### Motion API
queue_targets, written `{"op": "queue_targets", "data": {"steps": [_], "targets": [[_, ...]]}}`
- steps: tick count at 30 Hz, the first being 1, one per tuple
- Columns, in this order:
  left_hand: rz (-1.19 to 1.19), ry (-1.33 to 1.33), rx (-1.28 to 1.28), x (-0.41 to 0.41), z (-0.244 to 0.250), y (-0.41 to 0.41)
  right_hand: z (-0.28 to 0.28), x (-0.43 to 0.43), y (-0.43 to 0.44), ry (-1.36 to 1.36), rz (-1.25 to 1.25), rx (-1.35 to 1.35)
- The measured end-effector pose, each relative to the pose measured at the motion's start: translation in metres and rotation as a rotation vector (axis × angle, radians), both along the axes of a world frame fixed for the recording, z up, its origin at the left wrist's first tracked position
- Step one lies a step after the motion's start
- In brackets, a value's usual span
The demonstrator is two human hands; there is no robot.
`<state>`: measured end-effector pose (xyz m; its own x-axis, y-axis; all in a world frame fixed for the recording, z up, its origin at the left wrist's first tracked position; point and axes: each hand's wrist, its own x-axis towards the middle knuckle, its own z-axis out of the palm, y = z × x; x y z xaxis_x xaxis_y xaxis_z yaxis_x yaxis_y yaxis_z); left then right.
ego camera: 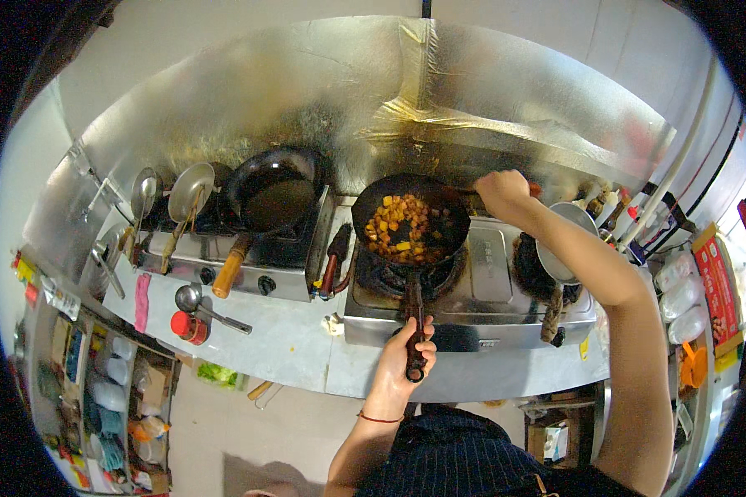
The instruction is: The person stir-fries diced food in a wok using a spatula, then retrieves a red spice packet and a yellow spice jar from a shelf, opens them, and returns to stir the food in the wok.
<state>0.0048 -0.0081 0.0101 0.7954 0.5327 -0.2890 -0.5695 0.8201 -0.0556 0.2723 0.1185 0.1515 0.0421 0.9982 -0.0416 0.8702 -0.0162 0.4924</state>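
Note:
A black wok (pixel 451 245) sits tilted above the left burner of a steel gas stove, with diced orange-brown food (pixel 398 227) inside. My left hand (pixel 413 357) grips the wok's dark handle (pixel 414 301), thumb and fingers wrapped round its near end. My right arm reaches across the stove, and my right hand (pixel 500 189) is bent down just beyond the wok's right rim, near the back wall. Its fingers are partly hidden, so what they hold, if anything, does not show. Under the right forearm lies a pale metal pan (pixel 562 248) over the right burner.
Left of the stove stand another burner unit with a large black wok (pixel 280 199), two light pans, a ladle (pixel 189 299) and a red-lidded jar (pixel 189 328). A dark brush (pixel 336 258) lies between the stoves. Bottles (pixel 597 205) stand back right; a steel splashback (pixel 273 87) rises behind.

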Motion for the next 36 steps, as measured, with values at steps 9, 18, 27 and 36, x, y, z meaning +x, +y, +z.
{"op": "queue_targets", "data": {"steps": [9,18,27,36], "targets": [[0.004,0.012,-0.019,-0.002,-0.002,-0.001,-0.025,-0.045,0.055,0.005,0.418,-0.151],[-0.011,-0.01,-0.029,0.0,-0.006,0.0,0.059,-0.01,-0.018,-0.216,0.354,-0.221],[-0.018,-0.026,-0.021,0.002,-0.005,-0.001,-0.009,-0.031,-0.034,-0.039,0.231,-0.141],[0.002,-0.031,-0.06,0.0,-0.001,-0.002,-0.027,-0.027,0.014,-0.021,0.161,0.088]]}}
